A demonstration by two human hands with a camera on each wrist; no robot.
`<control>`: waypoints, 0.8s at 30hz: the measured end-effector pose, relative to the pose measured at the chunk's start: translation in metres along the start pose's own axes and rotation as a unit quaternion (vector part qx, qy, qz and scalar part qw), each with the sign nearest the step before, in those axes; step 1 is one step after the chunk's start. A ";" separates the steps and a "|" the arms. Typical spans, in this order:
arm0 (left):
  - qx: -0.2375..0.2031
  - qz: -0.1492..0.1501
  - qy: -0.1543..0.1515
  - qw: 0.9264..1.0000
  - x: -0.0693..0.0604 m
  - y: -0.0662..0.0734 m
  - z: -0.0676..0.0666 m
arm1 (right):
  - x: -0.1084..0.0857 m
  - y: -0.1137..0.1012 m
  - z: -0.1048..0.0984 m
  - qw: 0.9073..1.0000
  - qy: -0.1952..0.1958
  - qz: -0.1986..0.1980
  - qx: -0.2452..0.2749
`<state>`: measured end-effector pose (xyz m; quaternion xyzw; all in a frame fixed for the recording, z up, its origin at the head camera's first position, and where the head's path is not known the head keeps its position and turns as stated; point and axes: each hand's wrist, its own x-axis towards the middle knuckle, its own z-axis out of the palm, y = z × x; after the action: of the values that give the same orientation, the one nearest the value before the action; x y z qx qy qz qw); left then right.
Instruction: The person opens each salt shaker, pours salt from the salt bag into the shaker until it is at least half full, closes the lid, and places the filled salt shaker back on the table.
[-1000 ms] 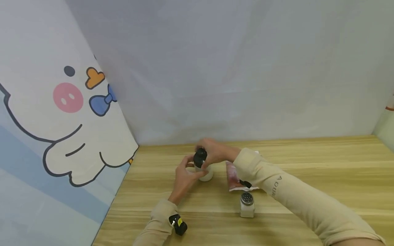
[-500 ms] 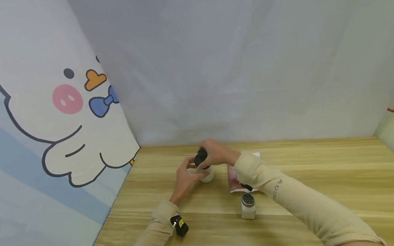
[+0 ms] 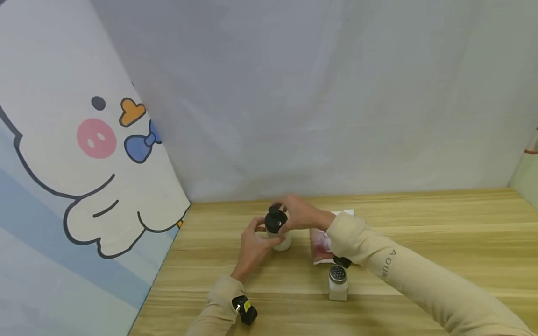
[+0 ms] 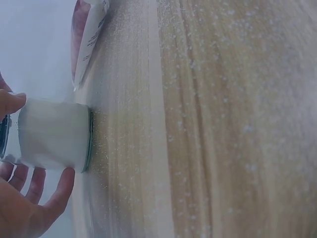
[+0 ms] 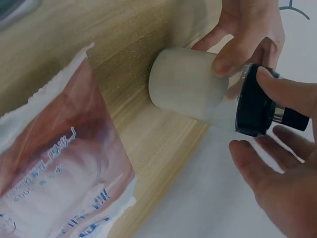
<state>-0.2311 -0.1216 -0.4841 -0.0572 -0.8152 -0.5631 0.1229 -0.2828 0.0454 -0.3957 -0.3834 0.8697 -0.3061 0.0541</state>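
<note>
A clear glass jar (image 3: 284, 243) filled with white matter stands on the wooden table (image 3: 420, 242). My left hand (image 3: 254, 241) grips its side, thumb on one face and fingers round the other. On top of the jar sits a black lid (image 3: 274, 224) with a knob on a short metal neck. My right hand (image 3: 300, 213) is round the lid: in the right wrist view the thumb presses its edge, while the other fingers curve loosely by the opposite side, slightly spread. A glass shaker (image 3: 338, 283) with a perforated metal top stands nearer to me.
A pinkish plastic bag (image 5: 74, 158) with printed writing lies right of the jar, partly under my right sleeve (image 3: 403, 266) in the head view. White grains (image 4: 198, 99) are scattered over the table. A grey sheet (image 3: 319, 102) hangs behind.
My right hand has turned about the lid and shifted slightly right, its fingers loosening so that more of the lid shows. My left hand keeps its hold on the jar.
</note>
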 end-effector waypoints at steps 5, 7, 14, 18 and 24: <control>0.000 -0.010 -0.002 1.000 0.000 0.000 -0.002 | -0.001 0.000 -0.002 1.000 -0.006 0.006 0.020; 0.000 -0.014 -0.004 1.000 -0.001 0.000 -0.002 | -0.002 -0.001 -0.004 0.999 -0.002 0.025 0.021; -0.008 -0.004 -0.005 1.000 -0.002 -0.001 -0.004 | -0.002 0.002 0.004 1.000 0.002 -0.005 -0.022; -0.003 -0.009 -0.007 1.000 0.000 -0.002 -0.004 | -0.002 0.001 0.006 0.999 0.035 0.007 -0.017; 0.002 -0.014 -0.003 1.000 -0.001 0.000 -0.003 | -0.003 -0.003 0.005 0.999 0.022 0.022 -0.009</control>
<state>-0.2300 -0.1244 -0.4831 -0.0474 -0.8175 -0.5628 0.1123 -0.2774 0.0440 -0.3984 -0.3577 0.8816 -0.3055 0.0383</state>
